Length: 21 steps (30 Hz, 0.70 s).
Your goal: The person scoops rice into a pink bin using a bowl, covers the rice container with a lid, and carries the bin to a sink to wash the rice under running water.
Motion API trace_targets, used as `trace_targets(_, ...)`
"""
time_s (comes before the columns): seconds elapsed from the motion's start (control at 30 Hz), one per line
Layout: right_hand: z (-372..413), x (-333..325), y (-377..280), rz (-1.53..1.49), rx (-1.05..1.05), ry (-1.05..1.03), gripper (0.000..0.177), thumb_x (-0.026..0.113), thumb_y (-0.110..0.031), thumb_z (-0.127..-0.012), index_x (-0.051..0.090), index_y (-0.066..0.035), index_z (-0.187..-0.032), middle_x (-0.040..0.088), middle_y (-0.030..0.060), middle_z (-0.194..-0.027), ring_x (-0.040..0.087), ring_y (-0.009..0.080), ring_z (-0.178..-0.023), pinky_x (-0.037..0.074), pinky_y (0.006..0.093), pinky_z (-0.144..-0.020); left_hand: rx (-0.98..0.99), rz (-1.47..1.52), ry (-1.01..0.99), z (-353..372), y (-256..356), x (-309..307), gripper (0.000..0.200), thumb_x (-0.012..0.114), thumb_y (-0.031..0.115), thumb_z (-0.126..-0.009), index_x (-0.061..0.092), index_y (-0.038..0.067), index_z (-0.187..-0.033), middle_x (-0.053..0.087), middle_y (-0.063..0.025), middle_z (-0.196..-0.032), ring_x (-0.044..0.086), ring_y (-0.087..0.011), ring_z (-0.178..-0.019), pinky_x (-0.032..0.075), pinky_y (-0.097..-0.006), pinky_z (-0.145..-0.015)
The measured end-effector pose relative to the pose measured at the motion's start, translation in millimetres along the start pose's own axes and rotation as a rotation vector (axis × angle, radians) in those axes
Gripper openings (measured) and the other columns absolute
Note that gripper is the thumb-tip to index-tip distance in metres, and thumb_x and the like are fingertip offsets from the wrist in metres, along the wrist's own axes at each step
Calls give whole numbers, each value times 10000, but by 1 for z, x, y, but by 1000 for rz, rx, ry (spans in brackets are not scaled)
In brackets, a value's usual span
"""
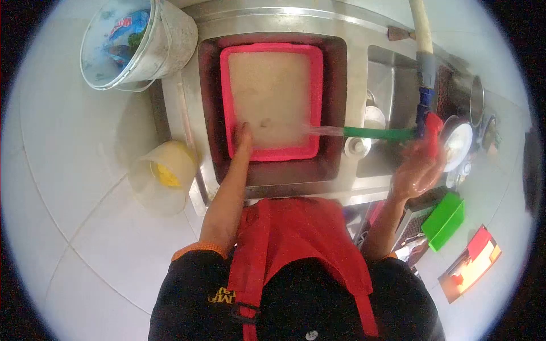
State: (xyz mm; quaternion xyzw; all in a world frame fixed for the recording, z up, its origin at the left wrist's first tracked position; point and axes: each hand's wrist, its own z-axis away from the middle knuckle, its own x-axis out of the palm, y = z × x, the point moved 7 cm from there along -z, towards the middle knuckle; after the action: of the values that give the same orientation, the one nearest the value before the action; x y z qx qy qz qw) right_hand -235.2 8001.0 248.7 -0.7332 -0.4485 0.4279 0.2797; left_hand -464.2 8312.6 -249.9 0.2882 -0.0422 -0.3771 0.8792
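Observation:
A pink rectangular tub sits inside a steel sink basin, full of cloudy, beige water. My left hand dips into the water near the tub's lower left corner; its fingers are mostly hidden in the murk. Water streams into the tub from a green hose fixed to a blue tap fitting. On the right, my right hand is closed at the red tap handle, its fingers a little blurred.
A white bucket with a blue packet inside stands at upper left. Below it is a translucent container with something yellow. A second sink, a white plate, a metal pot and a green tray are on the right.

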Motion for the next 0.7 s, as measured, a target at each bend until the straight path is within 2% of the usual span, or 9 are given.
trace_targets(0.07, -1, 0, -1, 34, -13, 0, 537, 468, -442, -991, 514, 52, -1196, 574, 127, -805, 524, 157, -652, 425, 260, -579, -132, -13, 45, 18, 5, 7, 533, 493, 303, -886, 510, -31, -1301, 546, -213, -1316, 526, -315, -1213, 406, -408, -993)
trace_targets(0.27, -6, -6, 6, 40, -13, 58, 529, 457, -433, -998, 528, 56, -1185, 596, 147, -811, 516, 153, -615, 412, 245, -561, 18, -113, 56, -26, -22, 2, 525, 503, 310, -874, 525, -34, -1269, 571, -222, -1260, 552, -329, -1164, 413, -413, -985)
trace_targets(0.33, -16, -9, 6, 429, 15, 45, 522, 451, -430, -1001, 541, 52, -1180, 610, 148, -831, 512, 154, -602, 402, 241, -545, 18, -75, 60, -17, -17, 3, 525, 505, 312, -871, 525, -34, -1266, 572, -222, -1256, 553, -332, -1158, 420, -417, -977)
trace_targets(0.37, -23, -9, 5, 431, 17, 45, 522, 451, -430, -1001, 541, 52, -1180, 610, 148, -831, 512, 154, -602, 402, 241, -545, 16, -35, 62, -1, -4, 5, 526, 507, 315, -869, 525, -34, -1262, 572, -222, -1252, 555, -336, -1152, 426, -420, -968)
trace_targets(0.43, -36, -10, 29, 291, 305, 53, 538, 459, -446, -994, 548, 48, -1190, 620, 135, -896, 572, 179, -697, 468, 265, -616, -16, -56, 72, 30, 24, 10, 535, 506, 321, -869, 518, -35, -1268, 567, -222, -1259, 554, -334, -1150, 431, -420, -958)
trace_targets(0.47, -43, -8, 36, 294, 308, 56, 538, 459, -446, -994, 548, 48, -1190, 620, 135, -896, 572, 179, -697, 468, 265, -616, -46, -74, 82, 37, 30, 11, 543, 504, 326, -869, 512, -36, -1273, 562, -221, -1266, 554, -332, -1148, 436, -420, -948)
trace_targets(0.53, -57, 4, 39, -31, 180, 0, 549, 485, -448, -981, 539, 47, -1214, 612, 121, -1001, 612, 210, -874, 515, 307, -758, -7, -134, 50, 3, 3, 6, 537, 505, 334, -869, 523, -39, -1255, 572, -218, -1247, 562, -329, -1129, 441, -421, -935)
trace_targets(0.57, -54, 7, 46, -231, 339, 38, 500, 516, -392, -972, 538, 39, -1224, 593, 125, -1093, 599, 232, -1017, 505, 347, -878, 34, -187, 25, -5, 5, 8, 531, 506, 341, -869, 535, -41, -1237, 582, -214, -1228, 571, -326, -1110, 446, -423, -922)
trace_targets(0.7, -13, 15, 78, -250, 524, -32, 490, 571, -370, -948, 540, 36, -1222, 598, 144, -1126, 603, 215, -1018, 508, 316, -852, -38, -98, 1, -10, -8, 8, 506, 503, 348, -871, 568, -40, -1188, 600, -218, -1197, 586, -339, -1081, 445, -424, -916)
